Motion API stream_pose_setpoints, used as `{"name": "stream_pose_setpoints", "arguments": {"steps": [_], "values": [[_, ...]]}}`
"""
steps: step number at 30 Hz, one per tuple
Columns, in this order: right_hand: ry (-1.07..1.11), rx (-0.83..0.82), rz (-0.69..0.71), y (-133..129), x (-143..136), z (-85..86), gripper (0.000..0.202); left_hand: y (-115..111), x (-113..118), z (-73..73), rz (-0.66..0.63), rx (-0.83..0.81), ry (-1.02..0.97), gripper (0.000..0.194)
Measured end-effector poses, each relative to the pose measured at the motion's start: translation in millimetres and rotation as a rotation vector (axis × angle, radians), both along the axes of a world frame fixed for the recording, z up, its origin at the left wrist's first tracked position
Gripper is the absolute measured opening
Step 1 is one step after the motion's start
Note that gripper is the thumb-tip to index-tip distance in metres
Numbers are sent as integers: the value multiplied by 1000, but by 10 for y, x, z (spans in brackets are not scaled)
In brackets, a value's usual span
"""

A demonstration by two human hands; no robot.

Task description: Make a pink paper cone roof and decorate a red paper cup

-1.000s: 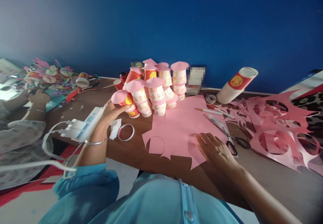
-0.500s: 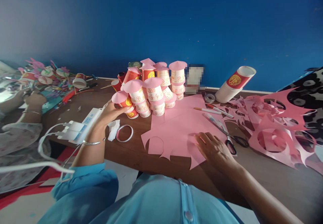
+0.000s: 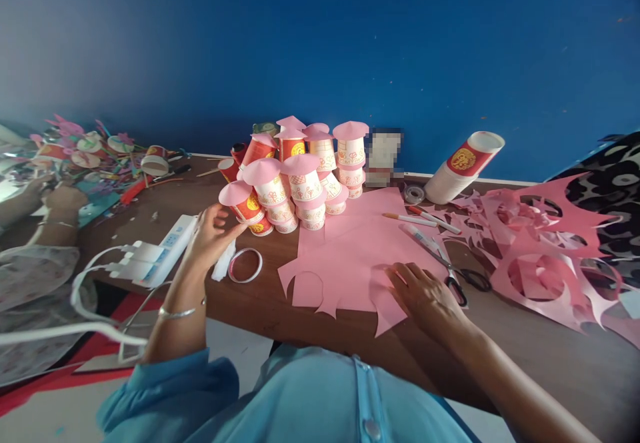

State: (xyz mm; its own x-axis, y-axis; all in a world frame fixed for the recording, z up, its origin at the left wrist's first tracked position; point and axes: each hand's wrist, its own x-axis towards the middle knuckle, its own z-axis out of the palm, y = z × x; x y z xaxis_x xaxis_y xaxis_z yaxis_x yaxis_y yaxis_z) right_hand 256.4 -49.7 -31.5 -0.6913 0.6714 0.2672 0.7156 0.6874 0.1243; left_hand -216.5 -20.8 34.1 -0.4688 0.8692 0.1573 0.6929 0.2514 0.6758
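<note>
1. My left hand [image 3: 213,236] is loose and gripping nothing, thumb and fingers parted, just beside the red cup tower [image 3: 255,207]; I can't tell whether my thumb tip brushes it.
2. That tower sits at the near left end of the cluster, ahead and to the right of my left hand. Its long axis runs upward, looking tipped a little left in this view, with a pink paper cone [image 3: 235,193] on top.
3. My left hand is clearly the nearer one; my right hand [image 3: 425,291] lies palm down on the pink sheet [image 3: 350,250], well apart from the tower. Its fingers are laid out, and I can't see beneath the palm.
4. Close on the tower's right stand the white patterned cups [image 3: 281,204], crowding that side; more capped cups fill the space behind.
5. On the near side lie the tape roll [image 3: 259,266] and a crumpled tissue [image 3: 223,262], with the power strip [image 3: 173,250] left of my wrist.
6. The scissors [image 3: 453,270] lie just right of my right hand, with pens [image 3: 410,219] farther ahead.
</note>
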Motion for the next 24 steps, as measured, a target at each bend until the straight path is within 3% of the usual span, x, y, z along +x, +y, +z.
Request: {"name": "stream_pose_setpoints", "arguments": {"steps": [2, 4, 6, 8, 11, 15, 17, 19, 20, 23, 24], "values": [[1, -14, -7, -11, 1, 2, 10, -220, 148, -34, 51, 101, 185, 43], [-11, -35, -18, -17, -9, 10, 8, -409, 406, -63, -11, 225, 315, 32], [-30, -43, -28, -15, -28, 22, 8, -503, 715, -93, -188, 251, 279, 47], [-43, -30, -26, -11, -48, 40, 9, -489, 1001, -118, -312, 251, 145, 66], [-42, -40, -16, -19, -52, 79, 12, -361, 1294, -123, -375, 302, 3, 79], [29, -85, -13, -63, 18, 137, 17, -239, 1424, -52, -467, 296, -79, 87], [49, -76, -11, -79, 66, 159, 17, -239, 1415, -9, -422, 341, -94, 87], [65, -58, -1, -84, 99, 181, 18, -290, 1401, 8, -371, 370, -85, 79], [77, -49, 4, -83, 104, 193, 18, -338, 1401, -2, -406, 345, -59, 71], [85, -15, 17, -84, 75, 238, 17, -541, 1431, -111, -693, 198, 70, 25], [80, 2, 22, -90, 52, 254, 17, -616, 1442, -167, -759, 166, 100, 17]]}}
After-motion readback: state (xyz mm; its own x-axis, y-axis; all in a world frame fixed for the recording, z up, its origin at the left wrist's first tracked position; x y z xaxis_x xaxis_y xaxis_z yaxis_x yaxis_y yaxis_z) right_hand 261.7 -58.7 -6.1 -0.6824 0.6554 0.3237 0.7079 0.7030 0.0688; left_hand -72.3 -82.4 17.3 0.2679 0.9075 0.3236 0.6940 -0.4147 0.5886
